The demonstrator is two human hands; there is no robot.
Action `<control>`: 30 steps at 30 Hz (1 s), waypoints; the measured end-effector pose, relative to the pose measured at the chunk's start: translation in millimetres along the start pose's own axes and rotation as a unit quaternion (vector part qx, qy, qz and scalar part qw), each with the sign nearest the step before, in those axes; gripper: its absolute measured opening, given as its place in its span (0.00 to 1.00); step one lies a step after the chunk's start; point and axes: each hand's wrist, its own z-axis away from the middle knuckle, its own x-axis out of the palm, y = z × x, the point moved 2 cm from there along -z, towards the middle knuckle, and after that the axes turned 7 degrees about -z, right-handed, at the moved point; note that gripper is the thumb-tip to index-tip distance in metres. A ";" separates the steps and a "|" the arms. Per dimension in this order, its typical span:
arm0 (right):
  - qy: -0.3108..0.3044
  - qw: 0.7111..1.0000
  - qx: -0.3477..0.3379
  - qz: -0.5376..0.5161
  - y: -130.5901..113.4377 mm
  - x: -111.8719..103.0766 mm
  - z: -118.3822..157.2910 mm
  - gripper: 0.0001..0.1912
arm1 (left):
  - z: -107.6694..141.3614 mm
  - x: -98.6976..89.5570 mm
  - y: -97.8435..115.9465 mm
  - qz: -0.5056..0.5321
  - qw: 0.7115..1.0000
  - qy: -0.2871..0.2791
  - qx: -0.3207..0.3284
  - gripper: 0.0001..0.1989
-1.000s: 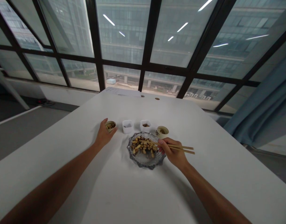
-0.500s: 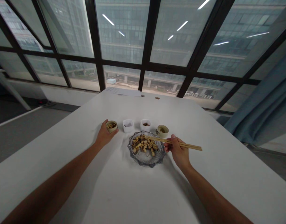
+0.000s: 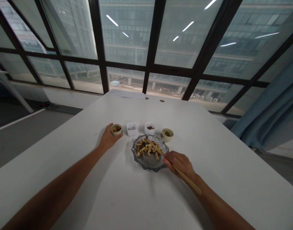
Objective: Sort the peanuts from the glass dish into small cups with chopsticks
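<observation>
Right hand (image 3: 178,163) closed round chopsticks (image 3: 187,180), long axis slanting away leftward, tips over nuts (image 3: 148,147) in glass dish (image 3: 150,165); dish just left of right hand, farther from left hand (image 3: 108,138), curled round small cup (image 3: 116,133)

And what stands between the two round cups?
The head view shows two things there: the left white container and the right white container, standing side by side.
</observation>
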 end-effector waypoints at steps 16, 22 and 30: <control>0.270 0.800 0.375 -0.382 -8.6 28.4 -14.4 0.24 | 8.7 -9.7 24.0 0.004 0.994 0.003 0.113 0.37; 0.153 0.970 0.155 -0.106 -14.0 15.0 -4.7 0.16 | 2.7 -3.9 12.1 0.022 0.999 0.012 0.041 0.38; 0.071 0.988 -0.111 0.077 -12.1 -1.1 -16.8 0.08 | -11.7 -4.4 5.7 -0.039 0.999 0.020 0.016 0.41</control>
